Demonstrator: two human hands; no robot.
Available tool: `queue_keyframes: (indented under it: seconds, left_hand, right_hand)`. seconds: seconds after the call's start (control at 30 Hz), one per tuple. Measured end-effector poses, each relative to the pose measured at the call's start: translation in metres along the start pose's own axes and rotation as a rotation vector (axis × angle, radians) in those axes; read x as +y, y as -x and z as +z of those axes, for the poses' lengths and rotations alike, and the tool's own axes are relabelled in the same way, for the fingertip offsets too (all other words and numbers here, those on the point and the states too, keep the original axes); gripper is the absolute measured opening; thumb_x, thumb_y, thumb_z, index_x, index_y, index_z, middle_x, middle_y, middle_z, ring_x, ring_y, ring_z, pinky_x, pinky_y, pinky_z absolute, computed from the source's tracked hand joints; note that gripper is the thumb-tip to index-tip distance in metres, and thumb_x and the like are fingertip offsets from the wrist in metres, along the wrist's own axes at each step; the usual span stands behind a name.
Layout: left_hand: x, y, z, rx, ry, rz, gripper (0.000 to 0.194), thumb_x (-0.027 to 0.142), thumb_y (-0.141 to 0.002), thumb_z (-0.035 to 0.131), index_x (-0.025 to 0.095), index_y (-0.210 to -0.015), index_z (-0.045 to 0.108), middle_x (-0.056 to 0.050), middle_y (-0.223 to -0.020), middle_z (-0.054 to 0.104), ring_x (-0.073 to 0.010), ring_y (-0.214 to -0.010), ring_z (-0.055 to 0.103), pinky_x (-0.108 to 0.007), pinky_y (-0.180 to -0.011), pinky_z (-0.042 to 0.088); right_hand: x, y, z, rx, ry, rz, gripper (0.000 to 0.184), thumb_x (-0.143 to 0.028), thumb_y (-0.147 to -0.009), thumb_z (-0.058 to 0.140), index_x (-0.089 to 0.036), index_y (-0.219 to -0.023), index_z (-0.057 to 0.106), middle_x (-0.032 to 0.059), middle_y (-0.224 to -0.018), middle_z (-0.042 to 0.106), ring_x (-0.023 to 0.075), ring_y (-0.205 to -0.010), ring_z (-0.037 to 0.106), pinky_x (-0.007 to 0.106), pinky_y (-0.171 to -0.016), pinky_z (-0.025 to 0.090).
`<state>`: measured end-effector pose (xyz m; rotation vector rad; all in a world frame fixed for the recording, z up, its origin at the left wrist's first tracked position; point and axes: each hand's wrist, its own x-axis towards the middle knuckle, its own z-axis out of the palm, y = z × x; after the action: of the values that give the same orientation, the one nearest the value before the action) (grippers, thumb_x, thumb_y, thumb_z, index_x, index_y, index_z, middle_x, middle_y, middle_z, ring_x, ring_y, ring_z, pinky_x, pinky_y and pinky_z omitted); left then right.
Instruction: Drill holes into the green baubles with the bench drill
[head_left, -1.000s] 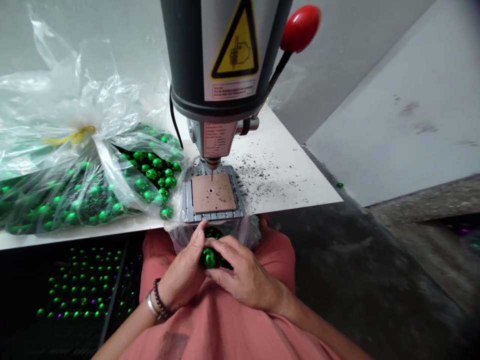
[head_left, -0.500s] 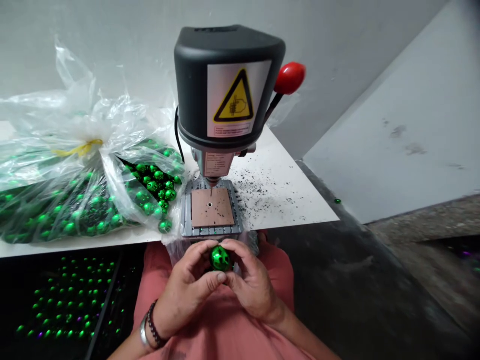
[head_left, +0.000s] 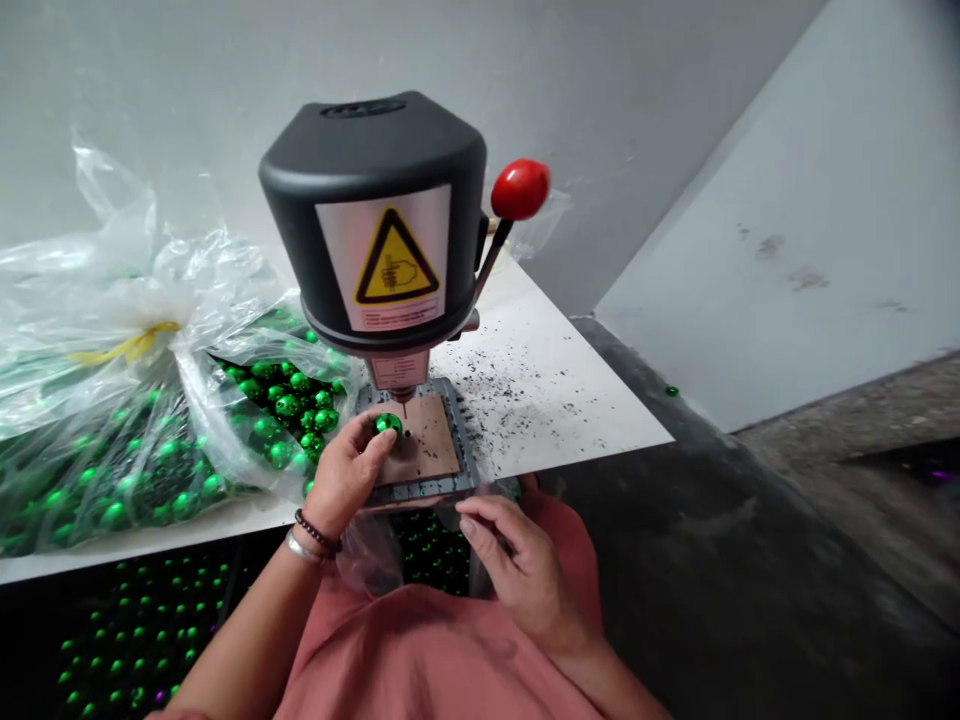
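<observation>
Between its thumb and fingers, my left hand [head_left: 343, 470] grips a shiny green ball [head_left: 388, 427]. The ball is over the brown board [head_left: 435, 455] of a small drill press [head_left: 375, 215], just left of the thin drill bit [head_left: 405, 409]; whether it touches the board I cannot tell. The board lies on a grey slotted metal base [head_left: 466, 465] and has a dark hole near the bit. My right hand [head_left: 525, 565] hovers above my lap, in front of the base, loosely curled with thumb and forefinger apart and nothing visible in it.
A clear plastic bag [head_left: 191, 385] tied with yellow string holds many green balls, left of the press. The press's lever ends in a red knob [head_left: 520, 190]. Dark shavings lie on the white table [head_left: 600, 420]. More green balls [head_left: 431, 550] show below the base, others [head_left: 142, 610] lower left.
My hands have parted. My left hand has carried the green ball forward to the drill bit. My right hand has let go of it and stays near my lap. The view has shifted.
</observation>
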<state>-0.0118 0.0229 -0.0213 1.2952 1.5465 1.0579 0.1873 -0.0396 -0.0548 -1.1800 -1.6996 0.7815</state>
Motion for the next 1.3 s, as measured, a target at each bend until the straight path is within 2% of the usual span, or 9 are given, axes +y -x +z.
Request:
queue_keyframes:
  seconds: [0.33,0.5,0.57,0.73,0.83,0.97,1.07,1.2,1.3]
  left_hand:
    - [0.001,-0.011,0.003,-0.025,-0.198,0.041,0.038,0.041,-0.075,0.056,0.019,-0.105,0.059,-0.003,-0.095,0.069,-0.0170,-0.087,0.062,-0.028,-0.080,0.046]
    - [0.000,-0.011,0.008,0.008,-0.336,0.058,0.038,0.036,-0.075,0.056,0.020,-0.109,0.058,-0.003,-0.098,0.068,-0.0178,-0.090,0.061,-0.029,-0.081,0.044]
    - [0.001,-0.010,0.010,0.010,-0.427,0.093,0.037,0.036,-0.076,0.055,0.020,-0.108,0.058,-0.003,-0.098,0.067,-0.0182,-0.089,0.060,-0.029,-0.079,0.044]
    - [0.005,-0.009,0.015,0.054,-0.825,0.175,0.042,0.041,-0.075,0.056,0.020,-0.111,0.061,-0.007,-0.088,0.067,-0.0218,-0.081,0.058,-0.034,-0.075,0.042]
    - [0.002,-0.011,0.017,0.073,-0.891,0.201,0.043,0.043,-0.075,0.056,0.021,-0.112,0.061,-0.007,-0.088,0.068,-0.0219,-0.082,0.058,-0.034,-0.077,0.042]
    - [-0.008,-0.013,0.016,0.093,-0.854,0.219,0.046,0.045,-0.075,0.056,0.021,-0.114,0.061,-0.009,-0.093,0.068,-0.0237,-0.087,0.058,-0.035,-0.080,0.043]
    - [-0.015,-0.013,0.015,0.105,-0.808,0.250,0.045,0.043,-0.075,0.057,0.021,-0.114,0.062,-0.010,-0.097,0.068,-0.0257,-0.093,0.058,-0.038,-0.084,0.042]
    - [-0.022,-0.014,0.016,0.142,-0.663,0.299,0.043,0.043,-0.072,0.061,0.023,-0.110,0.064,-0.009,-0.097,0.069,-0.0270,-0.094,0.058,-0.041,-0.089,0.040]
    - [-0.022,-0.014,0.017,0.161,-0.607,0.309,0.039,0.041,-0.071,0.062,0.025,-0.107,0.066,-0.008,-0.098,0.069,-0.0276,-0.097,0.058,-0.042,-0.091,0.039]
  right_hand:
    - [0.016,0.014,-0.010,0.027,-0.012,0.083,0.014,-0.025,-0.082,0.050,-0.020,-0.087,0.063,0.0028,-0.082,0.066,0.0088,-0.076,0.062,0.017,-0.069,0.051]
    - [0.017,0.016,-0.013,0.049,-0.005,0.102,0.016,-0.026,-0.082,0.050,-0.019,-0.086,0.064,0.0033,-0.081,0.066,0.0094,-0.076,0.063,0.017,-0.068,0.051]
    - [0.018,0.018,-0.014,0.051,0.000,0.109,0.016,-0.027,-0.082,0.050,-0.019,-0.086,0.063,0.0033,-0.081,0.066,0.0093,-0.076,0.063,0.017,-0.068,0.051]
    - [0.022,0.019,-0.017,0.051,0.005,0.123,0.018,-0.028,-0.083,0.049,-0.019,-0.086,0.063,0.0046,-0.081,0.066,0.0105,-0.076,0.063,0.018,-0.068,0.052]
    - [0.024,0.013,-0.023,0.036,0.014,0.155,0.020,-0.031,-0.083,0.048,-0.019,-0.087,0.064,0.0038,-0.080,0.066,0.0103,-0.072,0.062,0.019,-0.065,0.051]
    - [0.019,-0.016,-0.041,0.002,0.071,0.170,0.022,-0.036,-0.082,0.049,-0.022,-0.092,0.063,0.0021,-0.085,0.066,0.0106,-0.076,0.061,0.021,-0.068,0.051]
    - [0.001,-0.060,-0.060,0.151,0.084,0.119,0.027,-0.040,-0.082,0.050,-0.021,-0.097,0.062,0.0037,-0.091,0.065,0.0111,-0.081,0.060,0.023,-0.074,0.050]
    - [-0.049,-0.128,-0.083,0.432,0.097,-0.012,0.040,-0.050,-0.082,0.044,-0.021,-0.104,0.059,0.0033,-0.083,0.061,0.0091,-0.069,0.055,0.025,-0.066,0.048]
    - [-0.097,-0.165,-0.092,0.463,0.067,-0.150,0.049,-0.057,-0.085,0.030,-0.023,-0.110,0.054,0.0031,-0.086,0.058,0.0085,-0.073,0.055,0.024,-0.064,0.048]
